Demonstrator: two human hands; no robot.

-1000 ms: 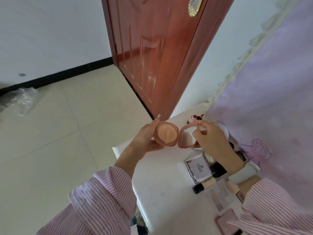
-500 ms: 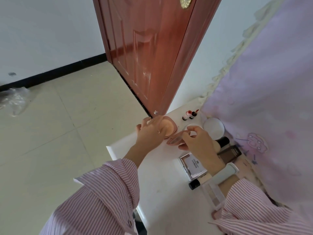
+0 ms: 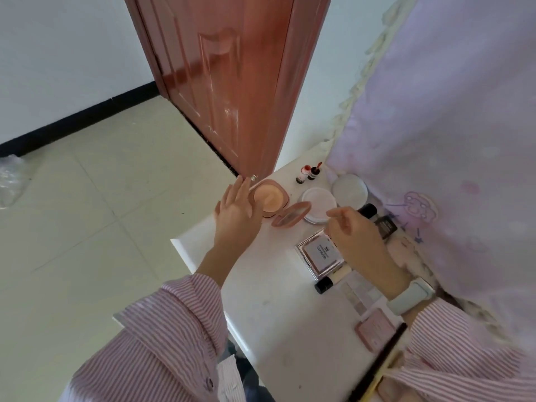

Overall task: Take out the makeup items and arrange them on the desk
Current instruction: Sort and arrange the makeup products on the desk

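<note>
**Open compact set down at far end of desk**

Round pink plastic powder compact (image 3: 272,203) lies open near the white desk's (image 3: 278,311) far left corner, mirror lid tilted up. Left hand (image 3: 236,211) hovers beside it, fingers straight, holding nothing. Right hand (image 3: 352,232) loosely curled, empty. Compact looks light, rigid, glossy; hinge and mirror fragile, so grip the base rim.

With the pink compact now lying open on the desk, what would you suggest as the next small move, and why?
Probably draw both hands back toward the near end of the desk for the next item. The pink compact already lies open on the desktop, and the left hand and right hand hold nothing.
</note>
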